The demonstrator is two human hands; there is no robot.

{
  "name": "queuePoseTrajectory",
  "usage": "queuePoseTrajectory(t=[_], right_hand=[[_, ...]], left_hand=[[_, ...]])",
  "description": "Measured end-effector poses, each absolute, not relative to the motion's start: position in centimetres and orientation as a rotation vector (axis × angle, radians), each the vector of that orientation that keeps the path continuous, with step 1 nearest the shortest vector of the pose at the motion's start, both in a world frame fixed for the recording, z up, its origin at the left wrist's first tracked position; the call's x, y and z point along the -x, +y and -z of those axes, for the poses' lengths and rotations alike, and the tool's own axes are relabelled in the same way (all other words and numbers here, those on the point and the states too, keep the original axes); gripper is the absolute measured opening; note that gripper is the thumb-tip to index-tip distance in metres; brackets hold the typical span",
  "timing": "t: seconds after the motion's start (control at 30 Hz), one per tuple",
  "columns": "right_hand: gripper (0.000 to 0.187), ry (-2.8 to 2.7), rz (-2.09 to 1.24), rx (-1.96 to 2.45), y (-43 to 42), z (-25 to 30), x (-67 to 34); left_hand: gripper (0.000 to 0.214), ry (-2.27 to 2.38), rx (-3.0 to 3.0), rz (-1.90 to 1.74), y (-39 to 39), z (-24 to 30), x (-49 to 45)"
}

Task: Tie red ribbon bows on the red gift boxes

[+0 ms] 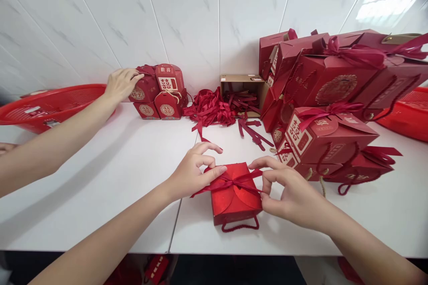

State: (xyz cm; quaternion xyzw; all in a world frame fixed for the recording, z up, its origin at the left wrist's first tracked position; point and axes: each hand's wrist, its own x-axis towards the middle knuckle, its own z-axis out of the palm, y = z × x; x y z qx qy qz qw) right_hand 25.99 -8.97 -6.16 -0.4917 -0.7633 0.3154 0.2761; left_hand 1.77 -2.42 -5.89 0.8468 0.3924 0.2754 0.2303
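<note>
The gift box (222, 205) is smooth paperboard with a slight sheen; its bow ribbon (236, 182) is satin-like cloth. The basket (20, 118) is smooth plastic; the wall tiles (183, 18) are glossy.

Box (236, 205) on tbl (133, 169) w/ ribbon pile (211, 107) behind

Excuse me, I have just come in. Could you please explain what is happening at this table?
A person is handling a ribbon tied across the top of a red box. The right hand pinches one end; the left hand is at the ribbon's other side, its grip unclear. Farther left, another person's hand touches a stack of small red boxes. Loose ribbons lie behind, and boxes with bows are piled at right.
</note>
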Motion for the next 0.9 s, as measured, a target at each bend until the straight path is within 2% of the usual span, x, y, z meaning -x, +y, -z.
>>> queuePoseTrajectory(t=[0.13,0.37,0.47,0.57,0.7,0.73,0.87,0.9], right_hand=[[0.014,-2.093,-0.682,1.364,-9.0,6.1,-26.2],[0.014,-2.354,-0.086,1.284,-9.1,5.4,-26.3],[0.013,-2.428,0.040,1.272,-9.0,4.6,-26.7],[0.012,-2.432,-0.044,1.298,-9.2,3.3,-27.1],[0.035,-2.341,-0.284,1.249,-9.9,2.3,-26.3],[0.035,-2.324,-0.306,1.238,-10.0,2.4,-25.7],[0.021,-2.287,-0.316,1.187,-9.9,4.5,-23.9],[0.020,-2.254,-0.335,1.173,-10.0,5.0,-23.9]], left_hand=[[0.040,1.017,-2.174,-0.724,-2.8,6.2,-2.1],[0.040,0.959,-2.194,-0.666,-3.0,5.7,-2.4],[0.040,0.946,-2.179,-0.695,-2.9,5.7,-2.5],[0.038,0.943,-2.121,-0.769,-3.0,6.2,-2.8],[0.035,0.928,-2.065,-0.832,-3.4,7.0,-3.4],[0.034,0.923,-2.054,-0.838,-3.6,7.1,-3.5],[0.014,0.987,-1.896,-0.911,-5.2,7.0,-3.5],[0.022,1.018,-1.844,-0.955,-5.8,6.9,-3.3]])
